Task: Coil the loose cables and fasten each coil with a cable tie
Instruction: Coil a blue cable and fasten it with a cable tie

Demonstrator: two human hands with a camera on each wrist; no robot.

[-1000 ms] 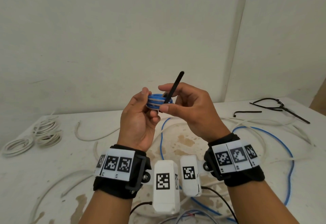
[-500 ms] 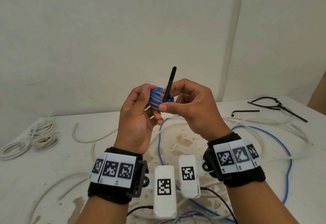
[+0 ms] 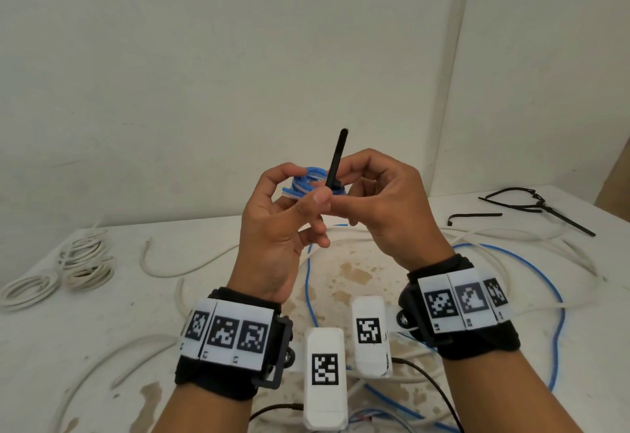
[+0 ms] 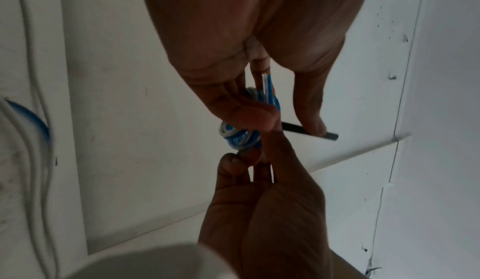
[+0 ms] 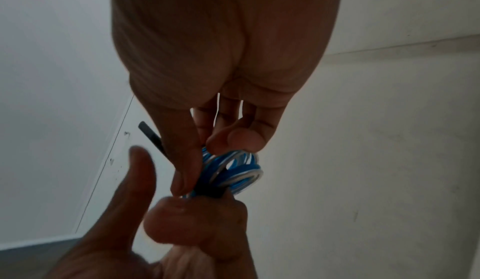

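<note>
A small blue-and-white cable coil [image 3: 304,181] is held up above the table between both hands. My left hand [image 3: 289,190] grips it with curled fingers and thumb; the coil [image 4: 240,137] shows just under the left thumb. A black cable tie [image 3: 335,159] wraps the coil, and its tail points upward. My right hand [image 3: 341,192] pinches the tie at the coil. In the right wrist view the coil [image 5: 233,170] sits below the right thumb, and the tie tail [image 5: 150,135] sticks out to the left. The fingers hide the tie's head.
Tied white coils [image 3: 83,258] lie at the table's [image 3: 102,347] left edge. Loose white cables [image 3: 170,270] and a long blue cable [image 3: 511,255] sprawl across the middle and right. Spare black cable ties [image 3: 531,204] lie at the far right. A wall stands close behind.
Both hands rose a little with the coil. The coil tipped from flat to tilted, and the tie's tail swung from leaning right to nearly upright.
</note>
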